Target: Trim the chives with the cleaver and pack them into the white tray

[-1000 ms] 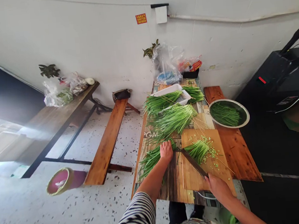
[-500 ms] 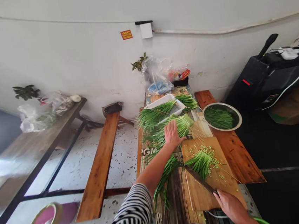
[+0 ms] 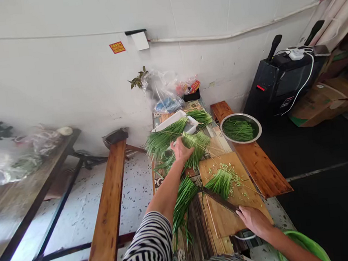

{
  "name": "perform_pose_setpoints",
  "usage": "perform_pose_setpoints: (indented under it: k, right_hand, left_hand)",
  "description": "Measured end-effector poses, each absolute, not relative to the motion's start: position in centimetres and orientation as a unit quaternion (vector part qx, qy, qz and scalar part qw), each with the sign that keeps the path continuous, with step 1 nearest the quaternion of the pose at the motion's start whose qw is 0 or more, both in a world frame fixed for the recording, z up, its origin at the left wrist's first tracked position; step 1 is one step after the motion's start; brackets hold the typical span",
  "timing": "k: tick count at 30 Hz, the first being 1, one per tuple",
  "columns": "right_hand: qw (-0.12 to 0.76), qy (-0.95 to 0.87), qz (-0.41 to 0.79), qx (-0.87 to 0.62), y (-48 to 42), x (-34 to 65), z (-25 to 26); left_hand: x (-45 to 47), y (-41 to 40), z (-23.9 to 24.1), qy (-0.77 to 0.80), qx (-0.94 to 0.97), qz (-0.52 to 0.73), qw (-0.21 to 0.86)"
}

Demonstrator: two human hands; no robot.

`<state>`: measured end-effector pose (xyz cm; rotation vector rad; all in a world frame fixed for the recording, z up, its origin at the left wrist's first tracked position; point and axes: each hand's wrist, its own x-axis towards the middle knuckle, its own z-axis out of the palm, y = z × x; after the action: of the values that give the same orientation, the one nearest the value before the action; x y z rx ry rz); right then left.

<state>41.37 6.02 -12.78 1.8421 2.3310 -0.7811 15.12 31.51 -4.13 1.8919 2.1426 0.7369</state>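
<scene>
My left hand (image 3: 180, 150) is closed round a bunch of green chives (image 3: 195, 147) lying in the middle of the narrow table, just beyond the wooden cutting board (image 3: 230, 207). A knife (image 3: 219, 199) lies flat across the board with my right hand (image 3: 253, 220) closed on its handle at the near edge. The blade rests by a cut chive bundle (image 3: 220, 182) with small chopped bits scattered beside it. More long chives (image 3: 182, 201) trail off the board's left side.
A steel bowl of chives (image 3: 240, 128) sits on the right bench. A white tray (image 3: 173, 120) with chives and plastic bags (image 3: 161, 92) stand by the wall. A wooden bench (image 3: 108, 202) runs left; a green basin (image 3: 305, 245) is at bottom right.
My left hand left the chives at the board's left edge, reached forward to the middle pile and closed on a bunch. My right hand kept hold of the knife. The view swung left.
</scene>
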Motion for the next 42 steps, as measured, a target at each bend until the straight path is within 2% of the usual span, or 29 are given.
perform_pose_setpoints:
  k: [7,11,15,18,22,28,33,42]
  right_hand:
    - [0.051,0.751,-0.279,0.597,5.4,43.5,-13.2]
    - [0.063,0.758,-0.283,0.584,4.8,44.4,-14.7]
    - [0.056,0.771,-0.289,0.565,5.4,44.8,-15.0]
    - [0.035,0.784,-0.301,0.542,6.3,45.5,-14.9]
    - [0.010,0.779,-0.302,0.550,6.8,48.8,-14.4]
    - [-0.028,0.726,-0.239,0.644,3.9,56.5,-13.6]
    - [0.008,0.710,-0.179,0.681,-0.4,58.9,-13.7]
    - [0.090,0.711,-0.217,0.663,-2.9,59.7,-15.9]
  left_hand:
    - [13.8,24.0,0.3,0.634,0.665,0.391,-0.049]
    - [15.0,16.5,3.9,0.586,0.716,0.367,-0.102]
    - [17.4,9.5,5.0,0.599,0.734,0.313,-0.070]
    - [19.8,5.0,2.2,0.609,0.759,0.229,0.006]
    - [25.4,0.2,-5.4,0.617,0.774,0.098,0.102]
    - [34.6,-0.6,-15.6,0.656,0.731,-0.031,0.183]
    - [37.4,1.8,-19.0,0.670,0.710,-0.075,0.204]
    - [38.8,2.6,-23.1,0.659,0.733,-0.037,0.166]
